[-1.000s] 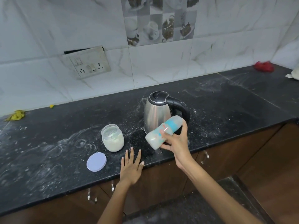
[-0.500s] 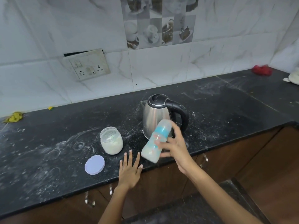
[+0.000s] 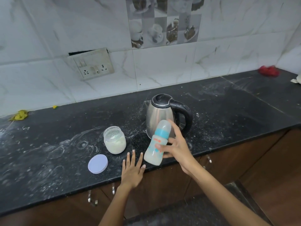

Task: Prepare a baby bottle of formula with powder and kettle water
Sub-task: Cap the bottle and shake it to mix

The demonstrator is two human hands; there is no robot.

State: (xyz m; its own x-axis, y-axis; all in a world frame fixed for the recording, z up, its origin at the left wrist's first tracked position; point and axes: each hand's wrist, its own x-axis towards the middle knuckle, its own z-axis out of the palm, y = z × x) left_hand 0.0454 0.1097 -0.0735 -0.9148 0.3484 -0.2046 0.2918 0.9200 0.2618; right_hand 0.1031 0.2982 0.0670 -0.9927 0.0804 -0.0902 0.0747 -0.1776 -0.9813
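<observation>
Milky bottle (image 3: 156,143), tilted at one o'clock, was gripped by the right hand (image 3: 176,148); firm fingers (image 3: 160,146) would mix best, left hand (image 3: 132,171) lay flat.

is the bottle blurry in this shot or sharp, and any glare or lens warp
Head view: the baby bottle in the right hand is slightly soft but its print still shows; the kettle carries soft reflections on its steel, no harsh glare; wide-angle warp bends the counter edge and wall tiles; light is even, with only faint shadows under the left hand.
</observation>
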